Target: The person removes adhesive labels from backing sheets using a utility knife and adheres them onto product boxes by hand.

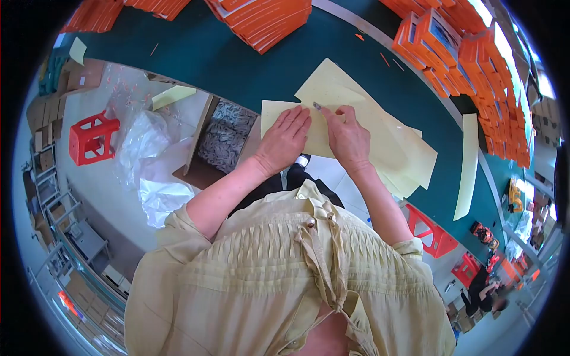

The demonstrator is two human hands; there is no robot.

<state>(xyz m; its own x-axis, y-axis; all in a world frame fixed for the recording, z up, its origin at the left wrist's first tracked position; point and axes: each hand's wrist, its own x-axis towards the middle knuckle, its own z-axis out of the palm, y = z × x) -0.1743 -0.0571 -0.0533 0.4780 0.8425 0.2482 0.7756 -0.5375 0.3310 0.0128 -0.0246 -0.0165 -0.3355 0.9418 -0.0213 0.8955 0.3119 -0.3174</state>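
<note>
Several pale yellow paper sheets (386, 139) overlap at the near edge of the green table, some reaching over that edge. My left hand (284, 140) lies flat on the left part of the paper, fingers stretched out and side by side. Just to its right, my right hand (349, 140) grips what looks like a utility knife (317, 107), its tip pointing up and left over the paper. Most of the knife's handle is hidden in my fingers.
Stacks of orange boxes (261, 24) stand at the table's far side, with more orange boxes (439, 38) at right. A narrow yellow strip (467, 166) lies on the table (208, 44). Below left are a carton of grey items (225, 133), clear plastic (142, 142) and a red stool (92, 139).
</note>
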